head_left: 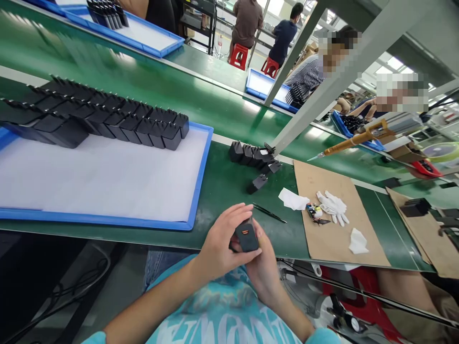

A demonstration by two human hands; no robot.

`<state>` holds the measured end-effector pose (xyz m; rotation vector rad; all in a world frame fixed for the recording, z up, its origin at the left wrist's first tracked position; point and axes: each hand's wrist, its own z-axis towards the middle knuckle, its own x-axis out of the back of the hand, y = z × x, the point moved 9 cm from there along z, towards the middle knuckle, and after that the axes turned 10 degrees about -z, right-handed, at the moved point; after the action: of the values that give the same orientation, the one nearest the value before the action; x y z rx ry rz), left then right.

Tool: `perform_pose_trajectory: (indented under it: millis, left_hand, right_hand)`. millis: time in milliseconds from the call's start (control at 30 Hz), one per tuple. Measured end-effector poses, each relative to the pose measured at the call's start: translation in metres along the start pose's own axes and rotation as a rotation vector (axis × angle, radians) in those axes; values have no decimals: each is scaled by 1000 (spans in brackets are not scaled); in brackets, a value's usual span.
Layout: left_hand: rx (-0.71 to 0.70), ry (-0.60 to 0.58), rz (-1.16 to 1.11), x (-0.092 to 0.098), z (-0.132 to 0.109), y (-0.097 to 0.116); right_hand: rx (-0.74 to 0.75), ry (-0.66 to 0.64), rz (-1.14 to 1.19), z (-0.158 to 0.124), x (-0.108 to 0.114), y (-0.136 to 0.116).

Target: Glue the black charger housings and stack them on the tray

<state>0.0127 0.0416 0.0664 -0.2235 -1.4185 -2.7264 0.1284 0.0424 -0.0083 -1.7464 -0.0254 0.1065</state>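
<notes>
Both my hands hold one small black charger housing (246,236) with an orange mark on its face, just off the near edge of the green bench. My left hand (221,241) wraps over it from the left, fingers curled. My right hand (264,266) cups it from below and the right. Black tweezers (268,213) lie on the bench just beyond my fingers. A small cluster of the same black housings (255,159) sits further out.
A blue tray (195,191) with a white liner carries rows of black housings (107,117) at its far side. A brown cardboard mat (333,239) to the right holds a white glove (333,206), white wipes and small parts. A grey post (322,81) slants overhead. Other people sit beyond.
</notes>
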Motion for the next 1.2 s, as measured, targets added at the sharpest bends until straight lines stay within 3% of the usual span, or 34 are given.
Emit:
perform_pose_trajectory:
  millis: [133, 400, 600, 733, 1033, 1200]
  left_hand:
    - [-26, 56, 84, 6, 9, 20]
    - [-2, 89, 201, 16, 10, 33]
    - [-2, 109, 218, 18, 14, 34]
    - [17, 62, 215, 19, 12, 26]
    - [133, 75, 173, 32, 5, 7]
    - [132, 6, 318, 32, 3, -6]
  right_hand:
    - [-103, -95, 136, -8, -24, 2]
    - [-189, -210, 282, -18, -35, 4]
    - [-361, -156, 390, -24, -42, 5]
    - [-364, -152, 402, -19, -40, 6]
    - [-150, -73, 198, -1, -18, -7]
    - [362, 96, -224, -9, 1, -40]
